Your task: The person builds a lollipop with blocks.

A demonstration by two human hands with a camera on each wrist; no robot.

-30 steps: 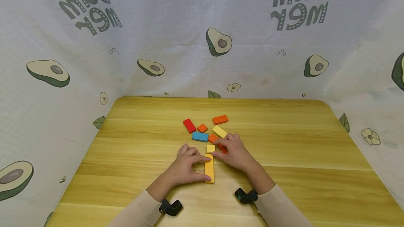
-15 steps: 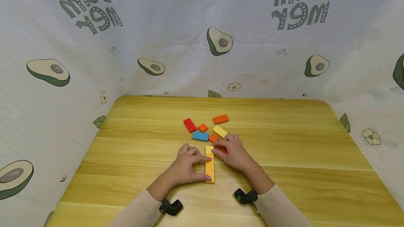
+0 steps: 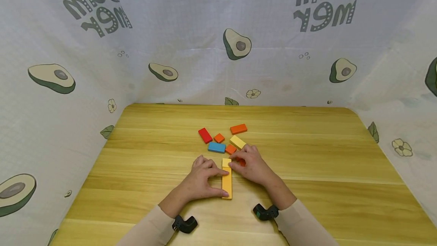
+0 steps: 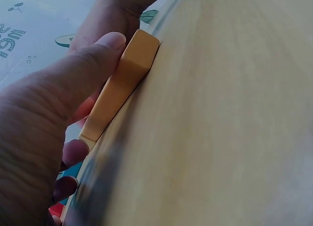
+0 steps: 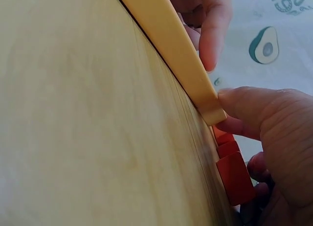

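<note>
A long yellow-orange block lies lengthwise on the table, pointing away from me. Against its far end sits a small pale-yellow block, the two in line and touching. My left hand holds the long block from the left, thumb near its close end and index finger toward its far end. From the right, my right hand pinches the small block with thumb and index finger. Red block pieces lie under the right hand's fingers, partly hidden. The left thumb rests on the long block's edge in the left wrist view.
Beyond the hands lie a blue block, a red block, small orange blocks, a longer orange block and a pale-yellow block. A printed cloth surrounds the wooden table.
The small pale-yellow block has shifted slightly left under the right hand's fingers, into line with the long block's far end. The left hand stays in place.
</note>
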